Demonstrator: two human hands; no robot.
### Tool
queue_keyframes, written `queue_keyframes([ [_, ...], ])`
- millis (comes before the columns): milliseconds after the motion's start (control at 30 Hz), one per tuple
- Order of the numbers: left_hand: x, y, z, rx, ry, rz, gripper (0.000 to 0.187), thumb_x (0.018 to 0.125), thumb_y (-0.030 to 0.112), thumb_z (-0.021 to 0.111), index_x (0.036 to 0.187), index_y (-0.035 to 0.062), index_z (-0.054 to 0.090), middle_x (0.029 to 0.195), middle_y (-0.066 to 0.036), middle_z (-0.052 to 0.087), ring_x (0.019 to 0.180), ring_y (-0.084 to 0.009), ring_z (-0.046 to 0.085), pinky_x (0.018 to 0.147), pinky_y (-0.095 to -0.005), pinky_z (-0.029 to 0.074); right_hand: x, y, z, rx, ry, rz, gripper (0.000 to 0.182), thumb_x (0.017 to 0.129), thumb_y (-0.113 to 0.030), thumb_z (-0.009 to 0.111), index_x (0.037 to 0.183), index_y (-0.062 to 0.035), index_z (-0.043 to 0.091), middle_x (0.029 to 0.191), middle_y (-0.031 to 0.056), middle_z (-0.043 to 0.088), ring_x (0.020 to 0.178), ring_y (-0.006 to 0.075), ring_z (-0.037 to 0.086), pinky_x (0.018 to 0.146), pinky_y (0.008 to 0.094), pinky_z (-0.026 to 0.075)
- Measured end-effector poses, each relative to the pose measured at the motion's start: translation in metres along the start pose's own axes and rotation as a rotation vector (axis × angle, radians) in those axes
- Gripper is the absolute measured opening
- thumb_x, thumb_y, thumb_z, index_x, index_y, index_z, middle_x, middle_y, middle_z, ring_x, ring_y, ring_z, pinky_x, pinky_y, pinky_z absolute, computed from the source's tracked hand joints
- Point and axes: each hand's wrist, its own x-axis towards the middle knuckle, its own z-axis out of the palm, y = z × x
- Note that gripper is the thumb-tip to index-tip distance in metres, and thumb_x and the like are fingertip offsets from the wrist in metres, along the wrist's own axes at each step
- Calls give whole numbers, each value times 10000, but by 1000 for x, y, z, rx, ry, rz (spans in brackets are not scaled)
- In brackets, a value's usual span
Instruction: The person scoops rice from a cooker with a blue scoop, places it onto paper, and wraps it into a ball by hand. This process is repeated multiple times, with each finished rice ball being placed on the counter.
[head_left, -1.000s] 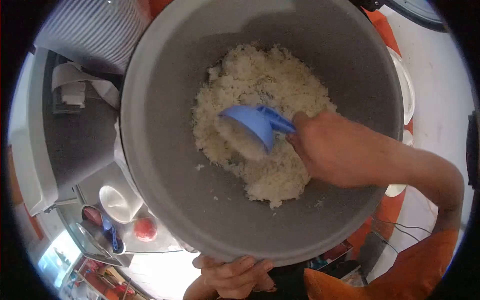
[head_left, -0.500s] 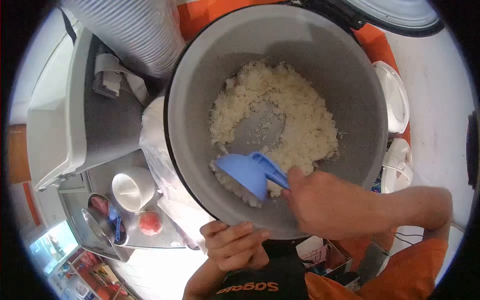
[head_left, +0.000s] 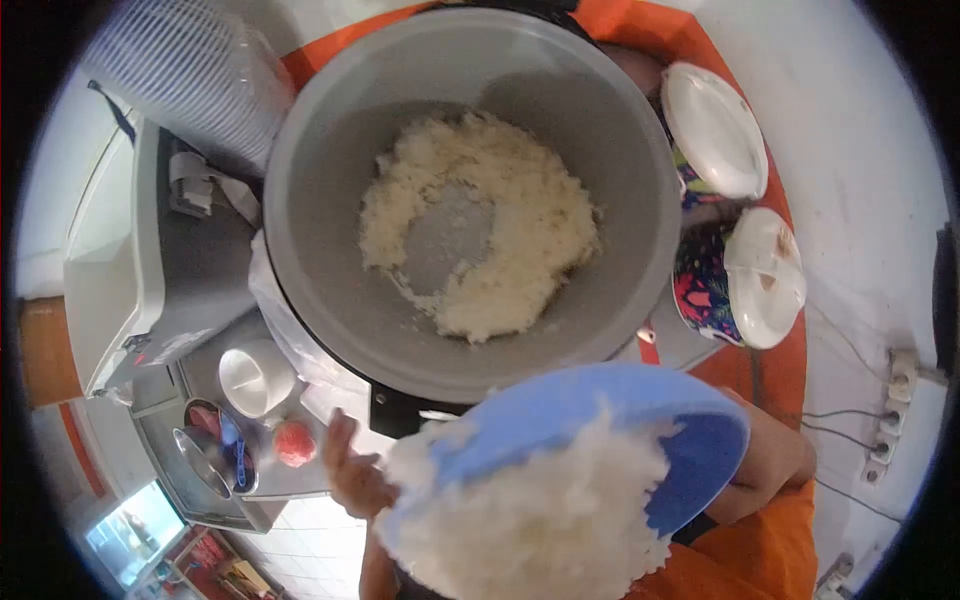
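Note:
A blue rice scoop [head_left: 590, 395] heaped with white rice [head_left: 540, 510] is tilted up close to the camera. My right hand [head_left: 762, 455] is mostly hidden behind the scoop that it holds. My left hand [head_left: 355, 475], below the pot's front edge, touches nothing I can make out and has its fingers apart; the scooped rice covers part of it. Behind them stands a large grey cooker pot [head_left: 310, 200]. More cooked rice [head_left: 540, 250] lies in a ring on its bottom, around a patch of bare metal.
Two patterned canisters with white lids [head_left: 715, 130] stand right of the pot. On the left are stacked plastic cups [head_left: 190, 80], a grey bin [head_left: 200, 250], a white container [head_left: 255, 378], a red ball-shaped thing [head_left: 294, 443] and a bowl with utensils [head_left: 215, 450]. A power strip [head_left: 890, 400] lies far right.
The scoop has come up out of the pot toward the camera, loaded with rice. My left hand has left the pot's rim and opened. The view has shifted, showing more of the canisters.

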Motion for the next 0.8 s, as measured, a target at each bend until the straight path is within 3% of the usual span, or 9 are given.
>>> queue_keyframes([
  [67, -26, -19, -13, 294, 35, -124, 88, 971, 98, 604, 975, 27, 552, 1370, -266, 607, 1322, -425, 582, 1067, -511, 503, -10, 6, 10, 5, -10, 23, 211, 1061, -185, 566, 1180, -11, 563, 717, 150, 639, 599, 325, 665, 536, 382, 504],
  [100, -11, -8, -1, 347, 69, 1, 84, 937, 18, 580, 1018, 9, 560, 1348, -260, 625, 1269, -432, 612, 1016, -503, 530, -13, 8, 14, 13, -18, 26, 208, 1063, -181, 564, 1180, -10, 561, 717, 152, 637, 597, 327, 662, 534, 381, 501],
  [200, -40, -32, -11, 472, -87, -199, 369, 896, -20, 634, 1260, -37, 581, 1310, -223, 661, 1179, -389, 666, 993, -455, 536, -17, 8, 22, 75, -84, -8, 207, 1070, -179, 553, 1185, -6, 554, 716, 152, 637, 582, 318, 651, 522, 373, 493],
  [333, -96, -67, -18, 657, -409, -379, 712, 889, 101, 724, 1519, -1, 408, 1581, -216, 438, 1513, -348, 368, 1225, -481, 306, -6, 32, 49, 216, -253, 127, 256, 1087, -231, 525, 1198, -2, 548, 738, 117, 661, 557, 243, 639, 496, 338, 481],
  [533, -139, -91, -30, 753, -430, -412, 1075, 793, 316, 826, 1579, -41, 185, 1647, -203, 334, 1555, -356, 265, 1258, -508, 216, 68, 125, 132, 308, -492, 542, 385, 1103, -370, 487, 1184, 1, 549, 800, 65, 690, 532, 148, 596, 479, 322, 472],
  [600, -147, -98, -32, 731, -391, -414, 1208, 761, 387, 860, 1599, -55, 110, 1669, -199, 299, 1569, -359, 231, 1270, -517, 186, 99, 164, 166, -192, -221, 323, 267, 1084, -251, 494, 1231, -35, 549, 729, 72, 646, 644, 199, 657, 592, 395, 515],
  [733, -143, -94, -34, 562, -297, -573, 1486, 622, 445, 959, 1608, -75, -23, 1685, -194, 277, 1576, -379, 204, 1281, -510, 177, 167, 298, 202, -1000, 310, -229, 255, 1030, -264, 559, 1130, -31, 587, 865, 147, 662, 716, 330, 681, 625, 447, 516],
  [767, -138, -89, -33, 626, -329, -584, 1505, 618, 446, 961, 1602, -81, -48, 1682, -195, 282, 1573, -387, 209, 1281, -505, 179, 179, 316, 203, -1317, 279, -271, 402, 986, -362, 622, 1224, -40, 585, 1013, 175, 691, 718, 342, 687, 699, 527, 522],
  [800, -136, -83, -32, 690, -366, -597, 1524, 614, 447, 963, 1596, -87, -74, 1680, -197, 287, 1570, -394, 215, 1282, -499, 181, 182, 312, 209, -1338, 269, -272, 422, 977, -417, 621, 1174, -43, 621, 976, 175, 698, 713, 343, 685, 729, 534, 507],
])
